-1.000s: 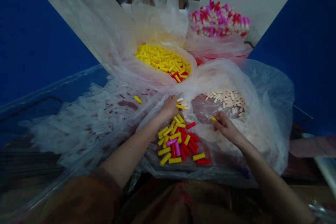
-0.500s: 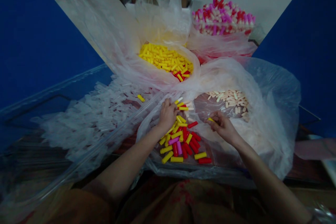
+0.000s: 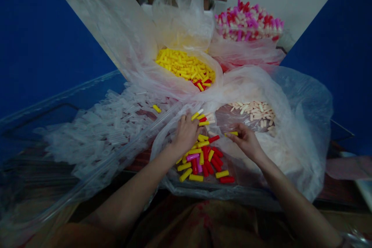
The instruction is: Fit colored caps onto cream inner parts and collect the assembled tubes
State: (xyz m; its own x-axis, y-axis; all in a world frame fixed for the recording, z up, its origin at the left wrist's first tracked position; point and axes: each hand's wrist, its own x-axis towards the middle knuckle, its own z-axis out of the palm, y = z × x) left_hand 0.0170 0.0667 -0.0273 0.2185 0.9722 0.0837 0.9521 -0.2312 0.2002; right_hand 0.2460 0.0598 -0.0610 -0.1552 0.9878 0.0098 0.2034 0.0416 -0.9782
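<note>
My left hand (image 3: 188,131) is closed, its fingers curled around a few yellow tubes with white or cream tips (image 3: 197,114) that stick out past the fingertips. A red tube shows between them. Below that hand lies a loose pile of yellow, red and purple tubes (image 3: 207,159) on clear plastic. To the right, my right hand (image 3: 247,141) pinches a single yellow tube (image 3: 231,133) between thumb and fingers. Behind it, small cream-coloured pieces (image 3: 261,110) lie inside an open plastic bag (image 3: 302,97).
On the left spreads a heap of clear plastic tubes (image 3: 116,124) with one yellow tube (image 3: 156,108) on top. Further back, a bag holds many yellow tubes (image 3: 183,64). Pink, red and white pieces (image 3: 250,21) fill a bag behind. Blue panels (image 3: 37,38) flank both sides.
My left hand has shifted slightly right and down over the pile, and its tubes have tilted. The yellow tube in my right hand now shows more of its length, pointing left.
</note>
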